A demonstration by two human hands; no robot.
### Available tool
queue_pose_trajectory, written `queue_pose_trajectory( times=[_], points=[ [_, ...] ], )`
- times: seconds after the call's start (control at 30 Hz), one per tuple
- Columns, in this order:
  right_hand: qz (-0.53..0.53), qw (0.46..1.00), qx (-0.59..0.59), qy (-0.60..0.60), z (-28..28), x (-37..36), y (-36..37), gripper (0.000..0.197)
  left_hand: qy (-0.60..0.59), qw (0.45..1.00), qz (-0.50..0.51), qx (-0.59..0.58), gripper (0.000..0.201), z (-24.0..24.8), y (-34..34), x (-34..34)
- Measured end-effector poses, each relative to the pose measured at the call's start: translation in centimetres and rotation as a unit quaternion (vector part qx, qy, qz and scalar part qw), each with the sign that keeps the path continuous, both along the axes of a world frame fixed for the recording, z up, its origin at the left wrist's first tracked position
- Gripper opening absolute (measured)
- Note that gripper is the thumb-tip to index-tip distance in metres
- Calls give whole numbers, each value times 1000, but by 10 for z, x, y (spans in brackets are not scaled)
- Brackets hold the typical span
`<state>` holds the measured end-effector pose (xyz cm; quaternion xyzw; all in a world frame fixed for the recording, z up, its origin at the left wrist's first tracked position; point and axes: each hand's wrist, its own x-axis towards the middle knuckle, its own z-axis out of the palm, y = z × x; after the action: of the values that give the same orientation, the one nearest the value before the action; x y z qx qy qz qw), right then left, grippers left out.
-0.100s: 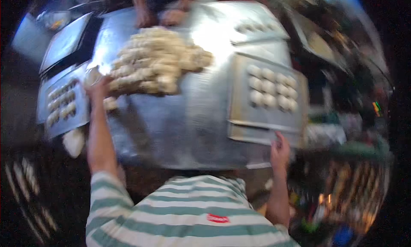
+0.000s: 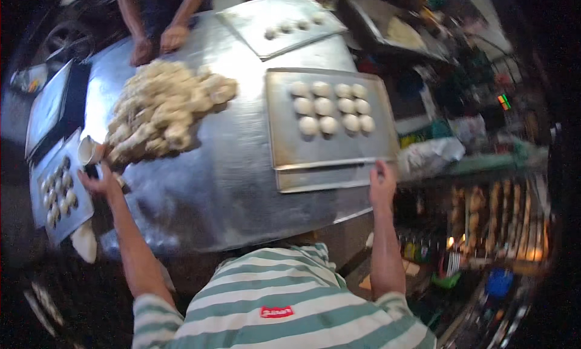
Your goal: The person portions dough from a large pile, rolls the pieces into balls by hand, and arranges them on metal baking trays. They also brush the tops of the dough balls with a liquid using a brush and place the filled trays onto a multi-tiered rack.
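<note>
My left hand (image 2: 101,181), open with its fingers apart, is at the left side of the metal table, just below a small white cup (image 2: 89,150). A tray with dough balls (image 2: 59,194) lies beside it on the left. To its upper right spreads a large heap of pale dough pieces (image 2: 160,110). My right hand (image 2: 382,182) is at the near right corner of a metal tray (image 2: 363,149), its fingers loosely bent and apart. Whether they touch the rim I cannot tell. Several round dough balls (image 2: 325,107) sit in rows on that tray.
Across the table (image 2: 224,197) are another person's hands (image 2: 158,46), behind the heap. A tray (image 2: 290,40) with several dough balls lies at the far side. Under the right tray is a second tray (image 2: 324,181). Racks of baked-looking pieces (image 2: 493,219) stand at the right.
The view has turned, so the table's things sit further left. My left hand is now lower, apart from the cup. My right hand has come up to the tray's corner.
</note>
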<state>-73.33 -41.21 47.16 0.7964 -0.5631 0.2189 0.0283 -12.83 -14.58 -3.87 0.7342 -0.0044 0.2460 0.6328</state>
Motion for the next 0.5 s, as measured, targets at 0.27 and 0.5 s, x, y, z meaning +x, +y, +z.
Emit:
queue_pose_trajectory(
  times=[0.27,0.5],
  points=[
    [-175,968,171,-47,-276,-50,-58,32,99,745,-576,322,56,209,-115,-195],
    [-82,977,163,-109,-291,-21,-57,26,225,800,-447,331,51,183,-156,-170]
  ],
)
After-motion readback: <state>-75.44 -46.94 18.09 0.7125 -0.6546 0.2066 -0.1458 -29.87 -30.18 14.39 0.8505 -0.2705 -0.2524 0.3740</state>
